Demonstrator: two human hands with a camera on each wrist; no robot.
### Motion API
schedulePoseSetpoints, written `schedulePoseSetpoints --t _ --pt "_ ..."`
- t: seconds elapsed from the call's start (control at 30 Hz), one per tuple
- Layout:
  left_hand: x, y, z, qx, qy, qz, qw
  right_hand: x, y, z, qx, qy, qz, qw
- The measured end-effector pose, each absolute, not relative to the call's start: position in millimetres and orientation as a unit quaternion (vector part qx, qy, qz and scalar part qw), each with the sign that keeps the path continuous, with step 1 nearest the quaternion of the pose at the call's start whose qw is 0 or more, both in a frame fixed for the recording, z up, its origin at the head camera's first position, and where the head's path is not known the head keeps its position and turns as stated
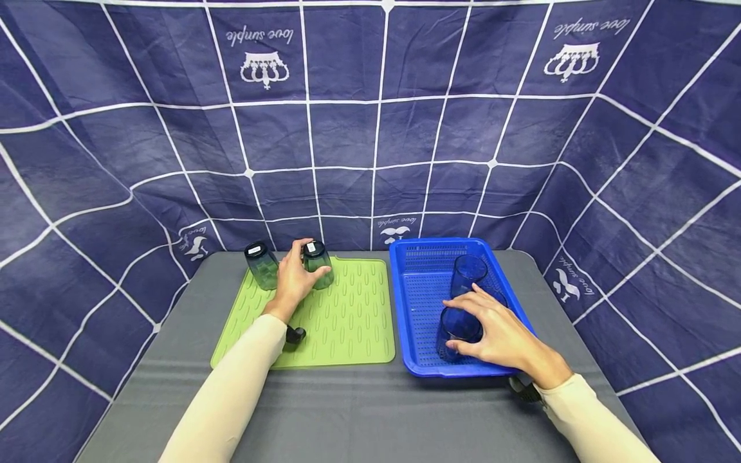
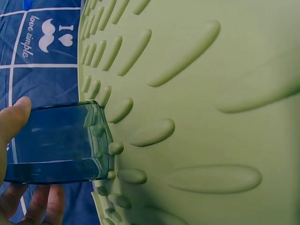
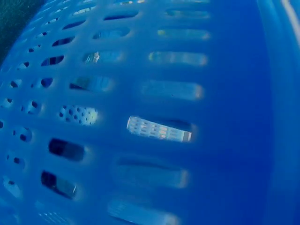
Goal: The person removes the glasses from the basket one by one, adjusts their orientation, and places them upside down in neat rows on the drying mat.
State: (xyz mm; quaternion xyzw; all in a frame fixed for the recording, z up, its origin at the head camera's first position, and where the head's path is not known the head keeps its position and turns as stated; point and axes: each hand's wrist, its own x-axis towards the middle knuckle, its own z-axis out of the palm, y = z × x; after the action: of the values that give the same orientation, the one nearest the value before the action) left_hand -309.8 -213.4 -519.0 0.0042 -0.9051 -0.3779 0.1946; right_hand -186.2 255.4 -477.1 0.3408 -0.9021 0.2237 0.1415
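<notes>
My left hand [image 1: 294, 276] grips an upside-down tinted drinking glass [image 1: 317, 265] at the back of the green ribbed mat [image 1: 353, 321]. In the left wrist view, the thumb lies on one side of this glass [image 2: 61, 143] and fingers on the other; its rim meets the mat. Another upside-down glass [image 1: 262, 267] stands left of that hand. Over the blue basket [image 1: 408, 334], my right hand [image 1: 492, 328] curves thumb and fingers around the rim of the nearest glass [image 1: 457, 331]. Behind it stands another glass [image 1: 467, 273]; a further rim is partly hidden by the hand.
A grey cloth [image 1: 370, 411] covers the table under mat and basket. Dark blue curtains [image 1: 347, 135] with white lines enclose the back and sides. In the right wrist view, the slotted basket wall [image 3: 225, 117] fills the picture and hides the hand.
</notes>
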Motion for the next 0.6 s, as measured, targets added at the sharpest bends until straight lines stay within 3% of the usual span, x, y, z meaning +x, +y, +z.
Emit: schedulePoseSetpoints --t 0.6 --pt "-309.2 -214.8 -517.3 0.011 -0.907 -0.379 0.185 -180.6 247.2 -475.9 0.330 -0.907 0.207 0.161"
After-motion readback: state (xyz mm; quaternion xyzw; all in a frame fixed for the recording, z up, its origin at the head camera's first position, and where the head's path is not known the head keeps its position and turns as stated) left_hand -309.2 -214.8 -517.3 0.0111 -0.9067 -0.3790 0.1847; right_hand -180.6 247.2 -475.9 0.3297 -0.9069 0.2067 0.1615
